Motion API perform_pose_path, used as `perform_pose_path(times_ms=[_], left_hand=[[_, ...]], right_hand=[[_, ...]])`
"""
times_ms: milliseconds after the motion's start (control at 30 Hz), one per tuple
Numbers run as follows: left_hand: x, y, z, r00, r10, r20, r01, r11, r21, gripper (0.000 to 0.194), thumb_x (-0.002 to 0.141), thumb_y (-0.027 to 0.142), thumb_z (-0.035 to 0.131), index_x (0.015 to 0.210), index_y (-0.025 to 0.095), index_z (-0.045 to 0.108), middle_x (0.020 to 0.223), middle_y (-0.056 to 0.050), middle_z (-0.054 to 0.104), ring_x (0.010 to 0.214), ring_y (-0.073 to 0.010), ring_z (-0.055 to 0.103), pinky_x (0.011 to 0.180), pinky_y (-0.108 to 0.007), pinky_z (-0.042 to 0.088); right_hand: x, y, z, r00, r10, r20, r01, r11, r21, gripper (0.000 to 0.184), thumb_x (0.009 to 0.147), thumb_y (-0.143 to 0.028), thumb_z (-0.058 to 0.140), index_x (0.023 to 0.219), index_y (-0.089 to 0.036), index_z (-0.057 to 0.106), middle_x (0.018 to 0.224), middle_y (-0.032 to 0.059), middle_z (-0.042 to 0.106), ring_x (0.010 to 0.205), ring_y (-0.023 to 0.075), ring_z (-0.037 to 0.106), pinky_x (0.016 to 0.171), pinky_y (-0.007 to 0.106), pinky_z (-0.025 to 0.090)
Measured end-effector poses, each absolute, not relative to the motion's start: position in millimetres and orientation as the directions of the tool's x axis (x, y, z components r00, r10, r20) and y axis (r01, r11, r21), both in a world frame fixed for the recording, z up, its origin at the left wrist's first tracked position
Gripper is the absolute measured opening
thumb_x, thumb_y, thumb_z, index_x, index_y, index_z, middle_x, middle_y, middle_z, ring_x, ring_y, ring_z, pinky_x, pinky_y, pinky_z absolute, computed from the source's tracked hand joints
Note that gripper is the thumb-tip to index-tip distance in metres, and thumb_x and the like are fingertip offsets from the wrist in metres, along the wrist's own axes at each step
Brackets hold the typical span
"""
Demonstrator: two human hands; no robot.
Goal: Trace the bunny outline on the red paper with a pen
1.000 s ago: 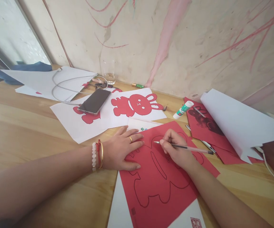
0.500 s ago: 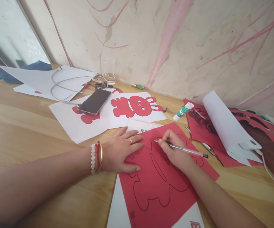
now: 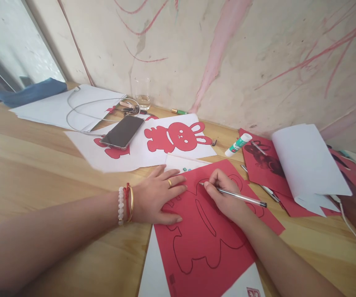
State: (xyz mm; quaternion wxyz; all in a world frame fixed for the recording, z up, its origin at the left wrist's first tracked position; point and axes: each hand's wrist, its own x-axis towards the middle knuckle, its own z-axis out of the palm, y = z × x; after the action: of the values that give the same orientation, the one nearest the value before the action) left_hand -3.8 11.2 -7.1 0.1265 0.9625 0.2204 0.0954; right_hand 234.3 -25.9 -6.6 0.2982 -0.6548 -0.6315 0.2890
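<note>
Two hands are laid on the light, limp red paper (image 3: 209,251), best held flat at its edges, fingers spread open on the left hand (image 3: 159,196) and closed around a ballpoint pen (image 3: 241,197) on the right hand (image 3: 223,196).

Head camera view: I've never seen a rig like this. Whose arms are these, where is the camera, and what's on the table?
There's no machine here. These are a person's own bare arms, filmed by one camera worn on their head, looking forward and down. On the wooden table, the left hand lies flat on a red sheet bearing a black outline. The right hand holds a pen, its tip over that sheet. Farther off are a phone, lying on white paper, a red rabbit figure, a glue stick and a glass.
</note>
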Motion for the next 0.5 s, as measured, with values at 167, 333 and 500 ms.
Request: perform_pose_path(times_ms=[167,333,500], left_hand=[[-3.3,11.5,-6.8,0.884,0.450,0.130,0.400,-0.870,0.289,0.064,0.082,0.058,0.055,0.130,0.015,0.052,0.141,-0.015,0.047,0.134,-0.0368,0.033,0.110,-0.061,0.018],[-3.4,11.3,-7.9,0.884,0.447,0.141,0.395,-0.873,0.287,0.066,0.082,0.058,0.056,0.130,0.014,0.052,0.141,-0.016,0.047,0.134,-0.0371,0.033,0.110,-0.062,0.018],[-4.1,10.7,-8.9,0.882,0.448,0.143,0.397,-0.873,0.284,0.066,0.082,0.058,0.055,0.130,0.014,0.052,0.142,-0.016,0.046,0.135,-0.0368,0.033,0.110,-0.061,0.018]], right_hand=[[233.9,-26.9,-5.7,0.017,1.000,-0.010,0.665,-0.019,-0.747,0.024,0.085,-0.031,0.052,0.070,-0.023,0.035,0.059,-0.0068,0.037,0.052,0.0107,0.035,0.049,0.023,0.029],[235.1,-27.3,-7.6,-0.001,1.000,-0.004,0.659,-0.002,-0.752,0.024,0.085,-0.031,0.053,0.070,-0.023,0.036,0.060,-0.0069,0.037,0.053,0.0110,0.036,0.050,0.024,0.030],[235.8,-27.9,-8.2,-0.029,0.999,-0.012,0.646,0.010,-0.764,0.023,0.086,-0.030,0.052,0.071,-0.023,0.036,0.061,-0.0069,0.037,0.054,0.0112,0.036,0.051,0.024,0.030]])
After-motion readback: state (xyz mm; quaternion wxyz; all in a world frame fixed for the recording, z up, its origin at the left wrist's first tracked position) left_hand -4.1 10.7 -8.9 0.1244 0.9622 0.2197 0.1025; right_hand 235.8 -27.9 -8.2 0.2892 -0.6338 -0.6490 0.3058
